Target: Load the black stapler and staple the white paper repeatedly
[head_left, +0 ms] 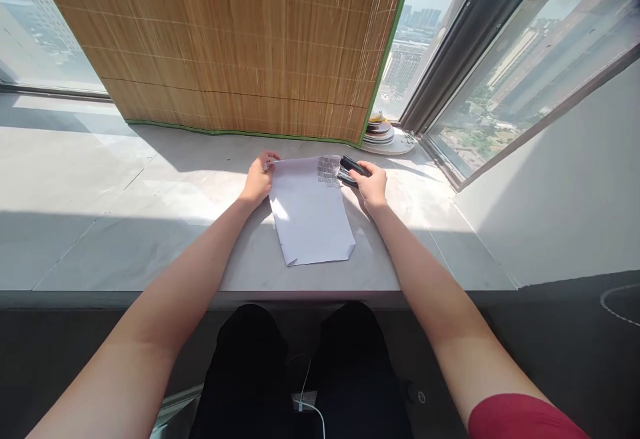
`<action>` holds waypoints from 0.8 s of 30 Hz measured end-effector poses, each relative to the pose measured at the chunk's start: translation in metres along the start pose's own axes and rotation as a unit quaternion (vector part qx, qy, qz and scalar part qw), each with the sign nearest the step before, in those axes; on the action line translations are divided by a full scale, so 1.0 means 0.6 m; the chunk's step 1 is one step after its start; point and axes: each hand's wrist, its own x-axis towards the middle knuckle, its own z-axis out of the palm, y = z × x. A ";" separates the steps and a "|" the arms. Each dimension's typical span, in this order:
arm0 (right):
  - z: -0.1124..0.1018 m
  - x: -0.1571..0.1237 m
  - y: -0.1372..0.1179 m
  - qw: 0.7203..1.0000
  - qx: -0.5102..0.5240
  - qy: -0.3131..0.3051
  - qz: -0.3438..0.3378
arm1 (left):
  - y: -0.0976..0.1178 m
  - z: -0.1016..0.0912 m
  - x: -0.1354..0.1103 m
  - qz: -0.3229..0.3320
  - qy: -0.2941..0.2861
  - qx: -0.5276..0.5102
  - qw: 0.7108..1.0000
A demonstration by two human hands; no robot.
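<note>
A white sheet of paper (310,216) lies on the pale stone windowsill (150,186) in front of me, its near right corner folded. My left hand (257,180) pinches the sheet's far left corner. My right hand (373,186) is closed around a black stapler (353,169) at the sheet's far right corner. A small patch with a blurred grey pattern (329,168) sits on the paper's top edge beside the stapler.
A bamboo blind (235,46) with a green border hangs behind the paper. A stack of plates (383,134) stands at the back right by the window frame (440,72). My dark-trousered legs and a white cable (307,392) are below the sill's front edge.
</note>
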 end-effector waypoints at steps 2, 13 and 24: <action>-0.013 0.009 0.005 1.000 -0.010 0.025 0.011 | -0.003 0.000 0.001 -0.003 -0.001 0.009 1.000; -0.094 0.007 -0.060 0.975 -0.036 -0.214 -0.041 | -0.015 0.005 0.006 -0.010 0.018 0.044 0.999; -0.045 -0.008 -0.084 0.963 -0.117 -0.218 -0.109 | 0.042 0.054 -0.033 0.171 -0.186 0.174 0.952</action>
